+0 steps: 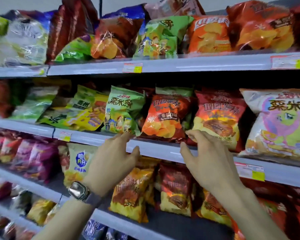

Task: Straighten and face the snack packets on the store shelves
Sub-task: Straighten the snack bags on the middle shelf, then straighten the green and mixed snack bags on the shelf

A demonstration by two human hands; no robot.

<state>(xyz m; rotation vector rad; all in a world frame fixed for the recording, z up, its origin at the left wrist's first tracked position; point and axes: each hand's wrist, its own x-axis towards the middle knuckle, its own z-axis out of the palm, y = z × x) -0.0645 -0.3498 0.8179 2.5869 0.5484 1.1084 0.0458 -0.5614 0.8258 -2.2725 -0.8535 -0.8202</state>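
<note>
The job looks barely under way. Both hands are raised to the middle shelf (pixel 154 149), where the orange packet (pixel 164 116) stands between them, leaning a little to one side with its front showing.

The left hand (pixel 114 160), a watch (pixel 78 189) on its wrist, reaches with straight fingers and spread thumb to the shelf lip just under the green packet (pixel 123 110); its grip is wide and holds nothing. The right hand (pixel 211 158) has its fingers loosely bent and its thumb apart, with the fingertips at the lower corner of the red packet (pixel 218 116). That grip also has nothing in it, though blur makes it hard to say whether the tips actually touch the foil.

Little on show is faced. The green packet tilts, the yellow-green packets (pixel 83 110) to its left lie slumped on one another, and the bags on the top shelf (pixel 197 64) lean at all angles. The bags on the lower shelf (pixel 133 193) sag forward too. Only the white packet (pixel 280 122) at the right sits fairly square. I judge that nearly every row is left to do, beginning with the orange one.
</note>
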